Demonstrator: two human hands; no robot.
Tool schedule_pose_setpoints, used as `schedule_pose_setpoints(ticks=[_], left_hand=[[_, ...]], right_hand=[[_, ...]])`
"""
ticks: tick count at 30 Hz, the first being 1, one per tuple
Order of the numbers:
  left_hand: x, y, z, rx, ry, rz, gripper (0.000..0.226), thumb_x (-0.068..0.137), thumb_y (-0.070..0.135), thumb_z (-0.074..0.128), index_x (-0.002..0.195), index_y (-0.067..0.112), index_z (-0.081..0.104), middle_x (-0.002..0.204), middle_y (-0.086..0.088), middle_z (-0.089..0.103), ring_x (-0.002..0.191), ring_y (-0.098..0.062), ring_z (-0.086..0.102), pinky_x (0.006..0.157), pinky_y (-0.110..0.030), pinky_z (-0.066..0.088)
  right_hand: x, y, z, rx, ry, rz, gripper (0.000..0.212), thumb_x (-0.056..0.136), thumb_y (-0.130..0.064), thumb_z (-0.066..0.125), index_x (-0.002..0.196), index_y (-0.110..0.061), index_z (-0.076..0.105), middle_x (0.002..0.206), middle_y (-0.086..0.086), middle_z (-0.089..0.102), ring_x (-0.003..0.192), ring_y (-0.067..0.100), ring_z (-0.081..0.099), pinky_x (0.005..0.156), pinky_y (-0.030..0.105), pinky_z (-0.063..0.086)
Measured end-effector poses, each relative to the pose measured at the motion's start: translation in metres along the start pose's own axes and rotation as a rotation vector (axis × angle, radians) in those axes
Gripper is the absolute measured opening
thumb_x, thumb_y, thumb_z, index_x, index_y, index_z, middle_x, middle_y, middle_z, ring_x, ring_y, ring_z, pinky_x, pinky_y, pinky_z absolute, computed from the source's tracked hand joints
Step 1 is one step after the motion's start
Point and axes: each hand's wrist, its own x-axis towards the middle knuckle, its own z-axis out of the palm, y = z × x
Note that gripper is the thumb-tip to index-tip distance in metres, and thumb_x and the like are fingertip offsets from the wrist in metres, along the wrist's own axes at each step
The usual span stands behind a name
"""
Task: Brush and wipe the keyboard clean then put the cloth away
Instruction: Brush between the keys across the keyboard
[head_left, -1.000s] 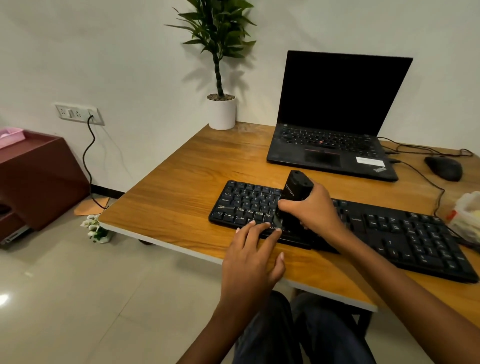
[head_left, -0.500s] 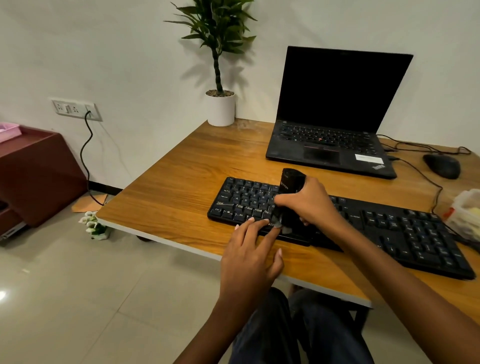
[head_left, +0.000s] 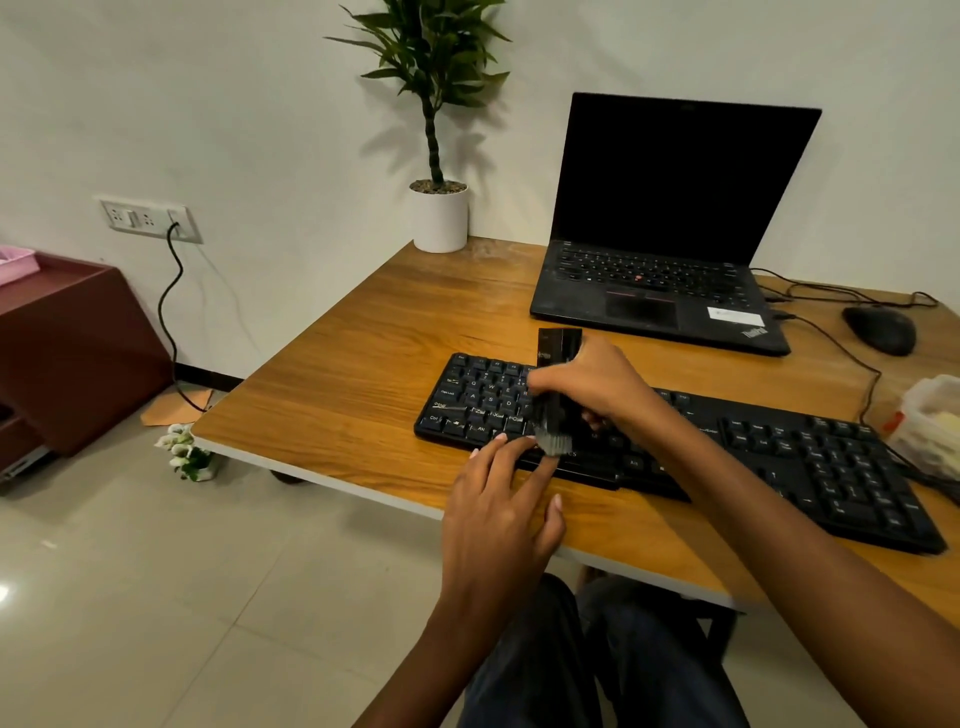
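Note:
A black keyboard (head_left: 810, 457) lies along the front of the wooden desk (head_left: 363, 364). My right hand (head_left: 597, 384) grips a black cleaning brush (head_left: 558, 364) held upright, its grey bristles down on the keyboard's front rows left of centre. My left hand (head_left: 498, 499) rests with straight fingers on the keyboard's front edge, fingertips beside the bristles. No cloth shows clearly in view.
An open black laptop (head_left: 670, 249) stands behind the keyboard. A potted plant (head_left: 439, 208) sits at the back left corner. A black mouse (head_left: 880, 328) and its cable lie at the right, near a plastic bag (head_left: 930, 426). A maroon cabinet (head_left: 67, 348) stands left on the floor.
The brush has shifted slightly toward the keyboard's front edge in small strokes. My left hand has stayed on the front edge.

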Motion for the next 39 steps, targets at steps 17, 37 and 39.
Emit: schedule_pose_setpoints(ticks=[17,37,39], left_hand=[[-0.002,0.002,0.0,0.018,0.018,-0.041,0.039,0.085,0.037,0.048,0.118,0.025,0.065,0.117,-0.004,0.059,0.107,-0.02,0.054,0.076,-0.032,0.046],[-0.004,-0.001,0.003,0.01,0.053,-0.052,0.043,0.089,0.04,0.043,0.116,0.015,0.064,0.118,0.0,0.063,0.118,-0.015,0.05,0.094,-0.033,0.045],[-0.005,-0.002,0.003,0.009,0.065,-0.038,0.042,0.09,0.04,0.042,0.114,0.014,0.065,0.119,0.0,0.064,0.118,-0.017,0.052,0.099,-0.036,0.042]], right_hand=[[0.016,0.001,0.007,0.041,0.233,-0.034,0.034,0.071,-0.029,0.068,0.092,-0.005,0.056,0.067,0.003,0.059,0.05,0.016,0.057,0.043,0.028,0.05],[-0.003,0.01,0.023,0.016,0.182,-0.066,0.024,0.069,-0.026,0.072,0.075,-0.012,0.053,0.066,-0.001,0.057,0.058,0.016,0.056,0.051,0.03,0.047],[0.002,0.003,0.015,-0.006,0.057,-0.005,0.025,0.071,-0.027,0.071,0.075,-0.01,0.055,0.066,0.004,0.059,0.048,0.016,0.054,0.04,0.025,0.043]])
